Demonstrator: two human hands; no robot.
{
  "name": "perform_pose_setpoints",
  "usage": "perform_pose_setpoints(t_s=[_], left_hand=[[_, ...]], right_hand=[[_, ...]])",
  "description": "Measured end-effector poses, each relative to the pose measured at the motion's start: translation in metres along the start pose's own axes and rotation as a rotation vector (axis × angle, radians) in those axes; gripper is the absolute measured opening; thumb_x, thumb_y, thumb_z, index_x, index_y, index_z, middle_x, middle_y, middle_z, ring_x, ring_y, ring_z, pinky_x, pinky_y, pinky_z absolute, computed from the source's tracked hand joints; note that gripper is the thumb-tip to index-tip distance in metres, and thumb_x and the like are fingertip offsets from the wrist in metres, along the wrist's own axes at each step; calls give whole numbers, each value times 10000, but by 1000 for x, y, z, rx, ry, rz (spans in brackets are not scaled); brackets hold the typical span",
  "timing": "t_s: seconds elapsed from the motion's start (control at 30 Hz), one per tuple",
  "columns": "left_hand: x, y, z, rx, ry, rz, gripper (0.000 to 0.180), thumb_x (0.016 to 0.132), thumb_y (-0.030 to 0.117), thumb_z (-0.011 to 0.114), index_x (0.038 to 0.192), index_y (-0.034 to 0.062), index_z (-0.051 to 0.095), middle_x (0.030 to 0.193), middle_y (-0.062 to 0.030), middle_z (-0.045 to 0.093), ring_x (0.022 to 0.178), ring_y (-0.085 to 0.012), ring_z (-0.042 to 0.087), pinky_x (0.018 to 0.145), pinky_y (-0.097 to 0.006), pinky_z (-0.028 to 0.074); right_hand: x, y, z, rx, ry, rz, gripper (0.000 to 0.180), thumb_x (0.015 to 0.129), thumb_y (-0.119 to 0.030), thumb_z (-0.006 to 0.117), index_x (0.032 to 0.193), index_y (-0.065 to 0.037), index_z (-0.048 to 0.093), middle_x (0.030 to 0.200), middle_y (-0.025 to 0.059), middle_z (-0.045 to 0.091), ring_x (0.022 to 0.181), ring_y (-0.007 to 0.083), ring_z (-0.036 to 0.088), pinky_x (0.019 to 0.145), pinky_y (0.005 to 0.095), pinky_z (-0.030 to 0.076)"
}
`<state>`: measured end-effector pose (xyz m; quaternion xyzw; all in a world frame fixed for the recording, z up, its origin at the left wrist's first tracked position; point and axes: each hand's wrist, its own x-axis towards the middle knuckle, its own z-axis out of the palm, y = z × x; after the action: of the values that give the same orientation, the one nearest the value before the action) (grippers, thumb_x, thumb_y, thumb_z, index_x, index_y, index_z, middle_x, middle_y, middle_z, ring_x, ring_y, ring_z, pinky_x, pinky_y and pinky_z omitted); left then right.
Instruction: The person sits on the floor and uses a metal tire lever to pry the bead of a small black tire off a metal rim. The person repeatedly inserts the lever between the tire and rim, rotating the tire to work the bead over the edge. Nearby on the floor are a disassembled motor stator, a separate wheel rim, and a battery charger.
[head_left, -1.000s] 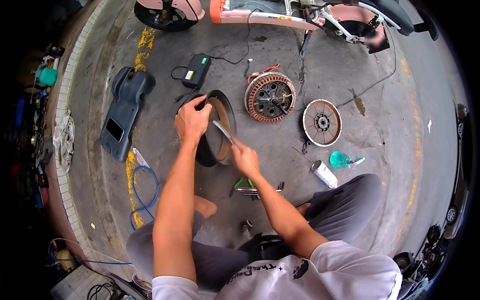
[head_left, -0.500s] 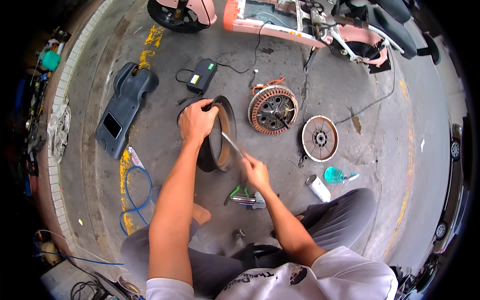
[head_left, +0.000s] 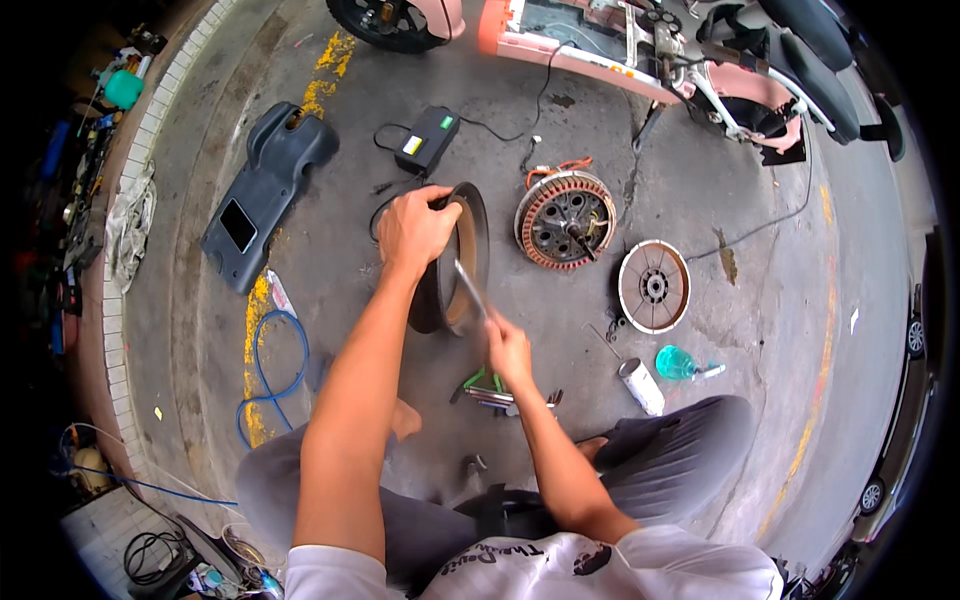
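Observation:
A dark wheel ring [head_left: 427,302] with a brownish inner band stands on edge on the ground in front of me. My left hand [head_left: 415,235] is closed over its upper rim, thumb on the side facing right. My right hand [head_left: 508,350] grips a slim metal tool [head_left: 470,284], whose exact kind I cannot make out. Its tip points up and left into the ring's opening, at or close to the inner band; contact is unclear. To the right lie a motor stator [head_left: 565,220] with copper windings and a round spoked cover [head_left: 654,286].
Near my right knee are a white spray can [head_left: 641,386] and a green bottle [head_left: 676,363]. Tools with green handles [head_left: 475,380] lie between my legs. Beyond are a black charger [head_left: 428,140], a dark plastic panel [head_left: 262,200], a blue hose [head_left: 256,365] and a pink scooter [head_left: 590,65].
The whole view has shifted, so the scene sits farther right and slightly higher. My right hand and the tool have moved a little left relative to the ring. My left hand keeps its hold.

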<state>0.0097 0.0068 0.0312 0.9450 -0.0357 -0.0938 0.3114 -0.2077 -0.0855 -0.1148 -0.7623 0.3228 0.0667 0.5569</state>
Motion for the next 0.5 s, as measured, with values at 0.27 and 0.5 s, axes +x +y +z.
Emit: perform_pose_setpoints(t_s=[0.27,0.5], left_hand=[[3,16,-2,50,-45,-27,456,860,448,720,1247,230,825,1125,-162,805,1076,-388,757,983,-451,586],[-3,15,8,33,-30,29,435,838,403,734,1224,228,832,1123,-175,796,1074,-402,746,986,-457,580]], right_hand=[[-37,22,-5,-13,42,-51,453,1077,-448,569,1443,-216,700,1174,245,762,1150,432,724,985,461,559],[18,-10,1,-88,-25,-4,458,1078,-450,566,1453,-219,691,1214,237,751,1169,447,710,992,504,553]])
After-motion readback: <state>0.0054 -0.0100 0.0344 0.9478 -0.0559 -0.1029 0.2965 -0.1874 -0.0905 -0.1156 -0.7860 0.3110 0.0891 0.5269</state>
